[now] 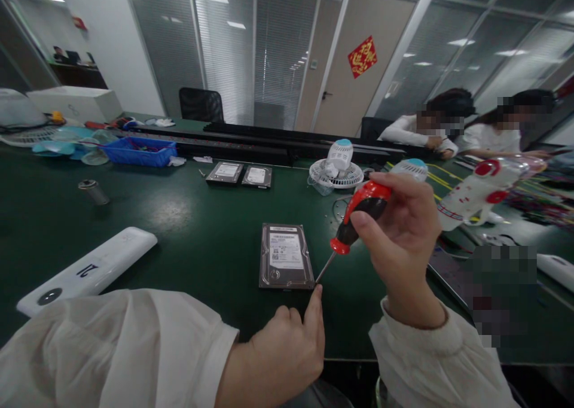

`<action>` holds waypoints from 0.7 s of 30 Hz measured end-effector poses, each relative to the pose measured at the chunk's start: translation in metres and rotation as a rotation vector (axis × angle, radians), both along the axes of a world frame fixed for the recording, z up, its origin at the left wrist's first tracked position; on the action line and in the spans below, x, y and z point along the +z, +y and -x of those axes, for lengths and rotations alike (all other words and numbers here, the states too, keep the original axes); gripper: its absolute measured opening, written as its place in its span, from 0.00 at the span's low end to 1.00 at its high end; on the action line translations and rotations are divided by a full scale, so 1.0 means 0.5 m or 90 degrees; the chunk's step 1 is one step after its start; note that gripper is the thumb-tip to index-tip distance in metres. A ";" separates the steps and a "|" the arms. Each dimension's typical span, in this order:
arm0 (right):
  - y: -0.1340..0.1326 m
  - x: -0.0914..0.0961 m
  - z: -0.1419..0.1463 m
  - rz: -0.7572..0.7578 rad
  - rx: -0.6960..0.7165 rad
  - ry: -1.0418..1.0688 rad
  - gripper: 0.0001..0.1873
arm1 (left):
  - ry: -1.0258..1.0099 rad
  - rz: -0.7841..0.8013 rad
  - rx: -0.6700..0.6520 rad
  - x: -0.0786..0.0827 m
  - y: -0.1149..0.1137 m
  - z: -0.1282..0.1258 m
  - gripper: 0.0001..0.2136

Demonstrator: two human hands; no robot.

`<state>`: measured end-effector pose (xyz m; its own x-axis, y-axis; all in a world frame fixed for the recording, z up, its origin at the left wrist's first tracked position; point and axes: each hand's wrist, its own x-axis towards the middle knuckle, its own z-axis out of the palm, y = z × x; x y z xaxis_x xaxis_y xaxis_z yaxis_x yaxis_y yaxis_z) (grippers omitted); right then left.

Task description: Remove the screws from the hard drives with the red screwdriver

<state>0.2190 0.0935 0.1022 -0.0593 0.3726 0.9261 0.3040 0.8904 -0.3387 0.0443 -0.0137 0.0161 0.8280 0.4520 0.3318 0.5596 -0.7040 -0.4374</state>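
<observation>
The single view is taken from the person's head, and it looks forward and downward over the table. The left hand and the right hand are near to the camera, mostly in the lower half. The view is wide and reaches to the door and the glass wall, far behind.

A dark green bench carries a labelled hard drive lying flat near the middle of its near edge, with a long white device towards the near left. Between these and the far edge lie a metal cylinder and a pair of drives. Nearer the far edge sit a blue tray, dark bars and a white fan.
</observation>
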 end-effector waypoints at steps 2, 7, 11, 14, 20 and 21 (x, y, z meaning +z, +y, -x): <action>0.001 -0.001 -0.001 0.011 0.002 0.020 0.23 | -0.002 -0.003 -0.003 0.000 0.000 0.000 0.19; 0.004 -0.004 -0.003 0.073 0.078 0.048 0.20 | -0.002 0.002 -0.004 -0.001 0.001 0.000 0.20; 0.001 0.006 0.000 -0.013 0.013 0.034 0.18 | 0.003 0.001 -0.001 -0.001 0.001 -0.001 0.20; 0.000 0.009 0.001 -0.026 -0.023 0.032 0.20 | -0.003 -0.004 -0.004 -0.003 0.001 0.000 0.20; 0.012 -0.009 -0.002 0.052 0.085 0.066 0.18 | 0.001 0.004 -0.006 -0.006 -0.001 0.000 0.20; 0.014 -0.009 -0.002 0.051 0.092 0.067 0.18 | 0.000 0.005 -0.006 -0.005 -0.001 0.000 0.20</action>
